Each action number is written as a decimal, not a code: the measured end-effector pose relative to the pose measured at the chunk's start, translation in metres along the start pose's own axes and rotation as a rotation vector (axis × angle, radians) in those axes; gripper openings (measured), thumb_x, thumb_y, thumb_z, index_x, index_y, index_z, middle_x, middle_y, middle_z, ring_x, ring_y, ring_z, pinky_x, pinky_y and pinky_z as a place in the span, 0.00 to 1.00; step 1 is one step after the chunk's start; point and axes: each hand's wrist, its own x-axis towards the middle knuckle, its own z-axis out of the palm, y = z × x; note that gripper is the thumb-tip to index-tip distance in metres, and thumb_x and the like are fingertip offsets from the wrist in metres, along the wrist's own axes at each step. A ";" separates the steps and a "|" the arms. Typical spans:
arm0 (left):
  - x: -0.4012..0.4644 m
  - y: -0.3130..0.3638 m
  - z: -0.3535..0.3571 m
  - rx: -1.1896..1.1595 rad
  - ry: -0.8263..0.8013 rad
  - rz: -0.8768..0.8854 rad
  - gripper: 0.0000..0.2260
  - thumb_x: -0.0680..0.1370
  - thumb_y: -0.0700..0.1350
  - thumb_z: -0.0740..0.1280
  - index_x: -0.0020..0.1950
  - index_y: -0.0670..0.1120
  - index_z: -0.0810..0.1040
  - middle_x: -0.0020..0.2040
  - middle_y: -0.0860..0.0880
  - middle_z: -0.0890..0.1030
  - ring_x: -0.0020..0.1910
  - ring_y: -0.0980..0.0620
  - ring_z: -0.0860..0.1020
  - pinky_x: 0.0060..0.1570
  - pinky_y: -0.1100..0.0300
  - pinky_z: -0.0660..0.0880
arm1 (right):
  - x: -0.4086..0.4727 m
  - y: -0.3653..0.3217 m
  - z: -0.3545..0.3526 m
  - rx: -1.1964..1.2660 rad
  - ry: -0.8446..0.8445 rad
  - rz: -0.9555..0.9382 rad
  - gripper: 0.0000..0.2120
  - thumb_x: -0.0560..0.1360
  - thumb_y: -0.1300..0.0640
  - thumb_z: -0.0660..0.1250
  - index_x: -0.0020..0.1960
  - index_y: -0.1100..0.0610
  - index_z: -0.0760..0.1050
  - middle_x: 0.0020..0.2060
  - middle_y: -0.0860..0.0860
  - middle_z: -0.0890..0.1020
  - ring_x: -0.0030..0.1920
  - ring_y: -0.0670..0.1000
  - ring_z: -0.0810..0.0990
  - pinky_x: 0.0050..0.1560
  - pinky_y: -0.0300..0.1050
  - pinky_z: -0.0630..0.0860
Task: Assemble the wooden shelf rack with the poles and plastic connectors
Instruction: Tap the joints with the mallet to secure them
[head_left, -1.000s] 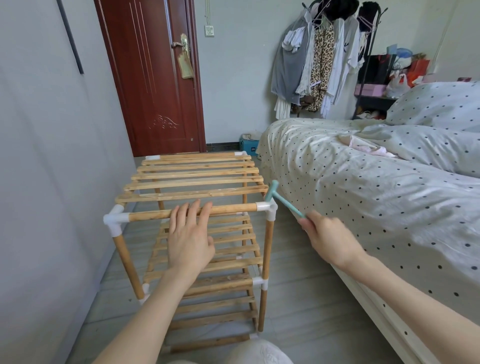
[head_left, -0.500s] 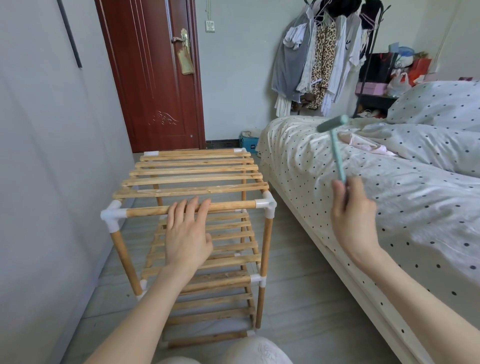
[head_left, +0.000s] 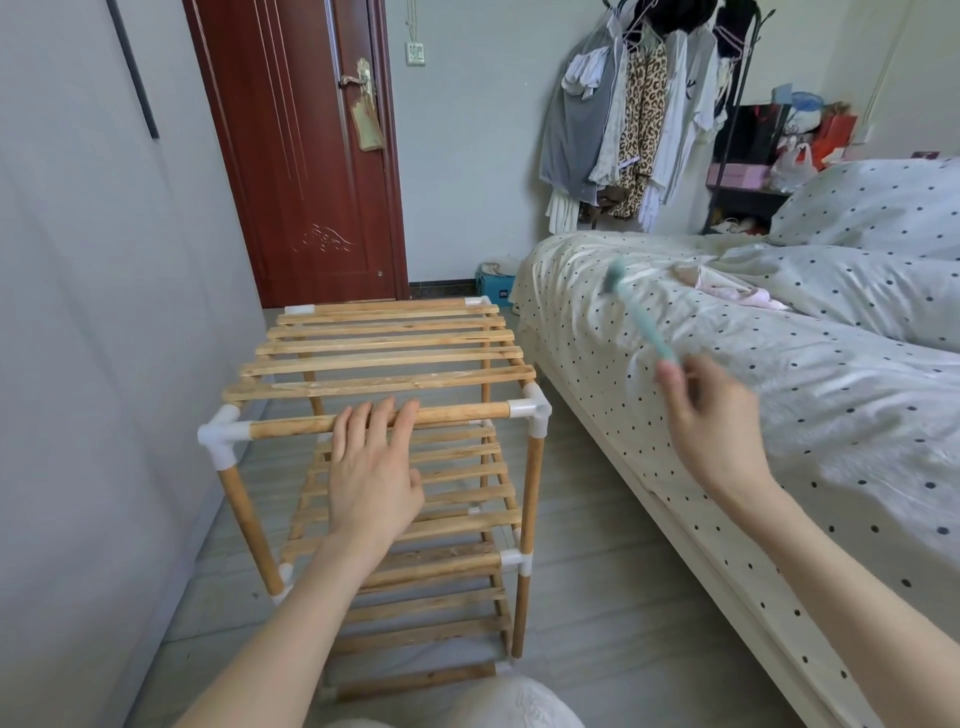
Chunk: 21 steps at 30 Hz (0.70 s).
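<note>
The left hand (head_left: 371, 470) is lying flat on the rack's front pole (head_left: 291, 428), fingers straight. The right hand (head_left: 714, 421) is pinching a blurry green hammer (head_left: 636, 312).

L hand (head_left: 375, 470) flat on rack pole (head_left: 457, 414); R hand (head_left: 714, 415) grips hammer (head_left: 641, 312).

We record a wooden shelf rack (head_left: 379, 374), standing upright on the floor between a wall and a bed, with three slatted tiers of pale wood visible. Its front top pole (head_left: 379, 420) runs level between two white plastic connectors: a left corner connector (head_left: 221, 439) and a right corner connector (head_left: 532, 413). Round upright poles descend from each, the right one (head_left: 531, 499) meeting a further white connector (head_left: 517, 561) lower down. We also note a small teal mallet (head_left: 641, 317), blurred, held raised over the bed.
</note>
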 end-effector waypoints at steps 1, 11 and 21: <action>0.000 0.000 0.000 0.000 -0.002 0.000 0.31 0.70 0.40 0.68 0.73 0.45 0.64 0.69 0.43 0.68 0.69 0.42 0.63 0.74 0.46 0.51 | -0.003 -0.005 -0.001 0.045 0.117 0.001 0.14 0.80 0.53 0.57 0.42 0.62 0.69 0.24 0.49 0.68 0.26 0.56 0.66 0.28 0.48 0.62; 0.000 0.000 -0.001 0.018 -0.010 0.014 0.32 0.70 0.41 0.68 0.73 0.45 0.63 0.69 0.43 0.68 0.70 0.42 0.63 0.74 0.46 0.50 | -0.007 -0.005 0.011 0.050 -0.008 0.028 0.14 0.81 0.50 0.53 0.43 0.58 0.68 0.29 0.53 0.74 0.33 0.61 0.73 0.34 0.50 0.68; 0.000 -0.028 -0.020 -0.308 -0.022 0.078 0.27 0.74 0.35 0.62 0.73 0.46 0.64 0.72 0.48 0.65 0.72 0.49 0.60 0.73 0.53 0.50 | -0.024 -0.034 0.053 -0.030 -0.379 -0.091 0.14 0.81 0.51 0.53 0.39 0.56 0.66 0.31 0.49 0.71 0.34 0.56 0.71 0.34 0.47 0.66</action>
